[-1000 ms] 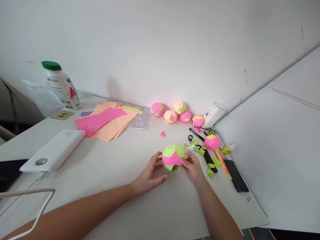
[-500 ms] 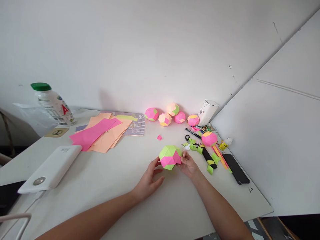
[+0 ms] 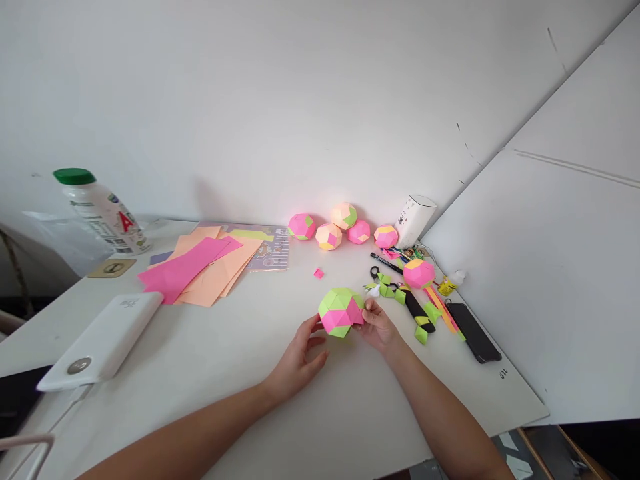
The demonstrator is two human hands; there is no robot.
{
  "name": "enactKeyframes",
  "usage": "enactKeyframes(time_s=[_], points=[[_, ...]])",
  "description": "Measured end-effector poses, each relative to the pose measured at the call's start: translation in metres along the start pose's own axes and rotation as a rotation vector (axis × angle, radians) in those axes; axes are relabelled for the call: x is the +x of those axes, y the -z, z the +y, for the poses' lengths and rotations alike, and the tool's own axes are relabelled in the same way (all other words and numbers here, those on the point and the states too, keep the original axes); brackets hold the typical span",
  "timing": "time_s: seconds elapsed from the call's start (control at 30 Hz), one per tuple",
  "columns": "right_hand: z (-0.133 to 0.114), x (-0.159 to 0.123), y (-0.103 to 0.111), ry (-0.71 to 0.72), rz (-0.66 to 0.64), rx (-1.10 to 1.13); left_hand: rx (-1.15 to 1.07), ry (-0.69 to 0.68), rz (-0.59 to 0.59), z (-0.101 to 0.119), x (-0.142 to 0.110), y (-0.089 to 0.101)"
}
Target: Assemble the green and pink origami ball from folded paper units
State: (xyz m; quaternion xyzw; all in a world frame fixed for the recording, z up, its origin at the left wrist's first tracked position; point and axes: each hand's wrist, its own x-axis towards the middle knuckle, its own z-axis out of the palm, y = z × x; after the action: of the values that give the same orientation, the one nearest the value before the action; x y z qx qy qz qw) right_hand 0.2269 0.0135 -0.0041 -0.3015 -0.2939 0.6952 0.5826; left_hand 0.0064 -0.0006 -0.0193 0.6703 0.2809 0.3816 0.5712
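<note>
A green and pink faceted paper ball (image 3: 341,312) is held just above the white table, between my two hands. My left hand (image 3: 299,357) steadies its left side; the fingertips go behind it and the thumb stays apart from the paper. On the right, my right hand (image 3: 379,325) is closed, pinching a pink edge of the ball between thumb and fingers. The tips of some right fingers are hidden behind the paper. Beyond the ball lies a small folded pink paper piece (image 3: 319,273).
Several finished paper balls (image 3: 329,237) sit along the wall. Pink and peach paper sheets (image 3: 200,267) and a white power bank (image 3: 103,340) lie left, near a bottle (image 3: 107,213). To the right are scissors (image 3: 417,310), green paper pieces (image 3: 421,335), a glue bottle (image 3: 451,283) and a black phone (image 3: 473,331).
Both hands keep the same hold on the paper ball, which has barely moved. The view has shifted slightly.
</note>
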Motion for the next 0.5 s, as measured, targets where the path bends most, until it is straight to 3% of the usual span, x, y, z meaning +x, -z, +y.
enactKeyframes(time_s=[0.5], points=[[0.0014,0.0002,0.0003,-0.002,-0.005,0.013,-0.002,-0.005,0.012,0.0000,-0.0001,0.0000]])
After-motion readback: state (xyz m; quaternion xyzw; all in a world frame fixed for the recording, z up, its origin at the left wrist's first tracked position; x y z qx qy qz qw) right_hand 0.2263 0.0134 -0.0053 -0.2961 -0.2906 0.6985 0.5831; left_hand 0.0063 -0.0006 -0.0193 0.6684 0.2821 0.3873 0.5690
